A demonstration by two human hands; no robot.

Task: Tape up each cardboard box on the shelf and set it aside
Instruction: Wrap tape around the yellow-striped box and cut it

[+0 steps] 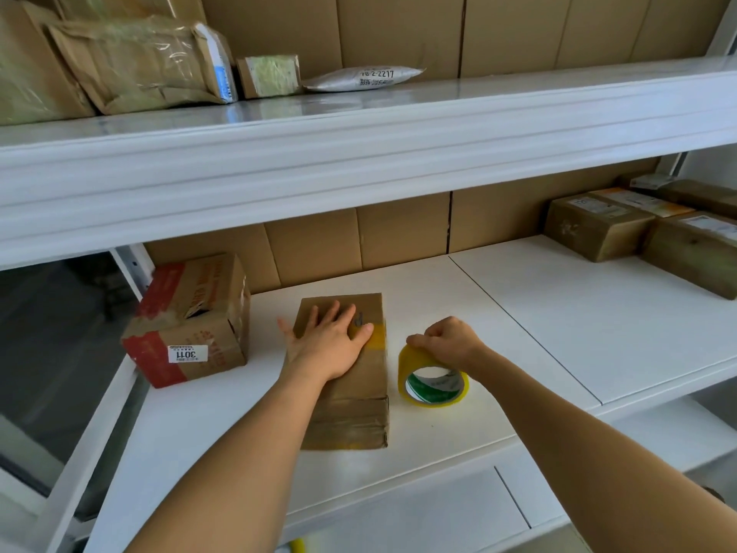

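Note:
A long brown cardboard box [355,409] lies flat on the white shelf [458,325], its top crossed by bands of clear and yellowish tape. My left hand [331,337] presses flat on its far half, fingers spread. Just right of the box a roll of yellow tape [432,383] stands on the shelf. My right hand [446,341] grips the roll's upper rim with curled fingers.
A red-and-brown box [191,321] with a white label sits at the shelf's left end. Several taped boxes [646,229] are stacked at the far right. On the shelf above [359,125] lie wrapped parcels [139,65] and a white mailer [365,78]. Cardboard sheets line the back.

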